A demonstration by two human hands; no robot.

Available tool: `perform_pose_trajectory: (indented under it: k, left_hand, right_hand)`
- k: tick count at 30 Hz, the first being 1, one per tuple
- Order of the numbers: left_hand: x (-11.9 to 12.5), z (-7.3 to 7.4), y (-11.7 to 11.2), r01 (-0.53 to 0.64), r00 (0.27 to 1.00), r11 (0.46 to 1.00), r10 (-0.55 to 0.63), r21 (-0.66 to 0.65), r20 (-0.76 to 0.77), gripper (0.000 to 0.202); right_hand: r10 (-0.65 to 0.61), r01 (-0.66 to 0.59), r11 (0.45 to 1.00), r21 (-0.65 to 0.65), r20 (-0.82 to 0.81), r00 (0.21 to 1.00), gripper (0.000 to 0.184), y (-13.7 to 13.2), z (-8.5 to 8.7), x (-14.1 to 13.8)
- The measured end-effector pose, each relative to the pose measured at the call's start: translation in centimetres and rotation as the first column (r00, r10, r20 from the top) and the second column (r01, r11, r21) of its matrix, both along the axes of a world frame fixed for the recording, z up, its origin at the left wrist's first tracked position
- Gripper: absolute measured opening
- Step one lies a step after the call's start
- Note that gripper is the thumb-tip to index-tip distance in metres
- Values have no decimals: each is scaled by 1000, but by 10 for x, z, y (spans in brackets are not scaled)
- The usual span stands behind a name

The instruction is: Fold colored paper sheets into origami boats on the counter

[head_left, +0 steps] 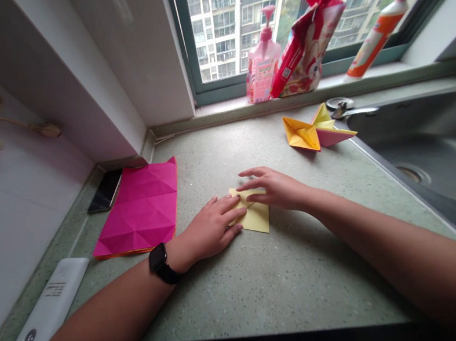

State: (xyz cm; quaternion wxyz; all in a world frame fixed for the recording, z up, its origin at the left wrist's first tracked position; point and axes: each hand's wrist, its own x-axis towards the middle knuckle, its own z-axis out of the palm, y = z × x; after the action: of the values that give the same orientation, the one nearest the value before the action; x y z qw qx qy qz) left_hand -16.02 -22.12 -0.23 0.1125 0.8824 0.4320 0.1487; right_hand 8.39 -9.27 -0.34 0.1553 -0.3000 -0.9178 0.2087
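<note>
A small folded piece of yellow paper lies flat on the speckled green counter in front of me. My left hand, a black watch on its wrist, rests on the paper's left side with fingers stretched out. Over the upper right part of the paper is my right hand, its fingers apart and slightly bent, the lower ones at the paper. Whether those fingertips press on it is hard to see. Between the hands a folded flap shows on the paper.
Creased magenta sheets lie to the left, beside a phone and a white power bank. Folded yellow and orange paper shapes stand by the sink. A pump bottle, a red bag and an orange-white bottle line the sill.
</note>
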Motion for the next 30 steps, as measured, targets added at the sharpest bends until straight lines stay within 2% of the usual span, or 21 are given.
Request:
perform_pose_trajectory:
  k: [14,22,30]
  left_hand:
    - [0,0,-2,14,999,999,-15,43,28,40]
    - [2,-2,-5,-94,995,989,97,111,-21,29]
    - [7,14,-12,-172,977,973,188,156,-97,23]
  right_hand:
    - [-23,19,998,56,67,997,28,-5,-6,-3]
    - [-16,11,998,56,95,995,26,-4,-3,-2]
    - [-21,16,999,49,103,994,29,-5,-2,-3]
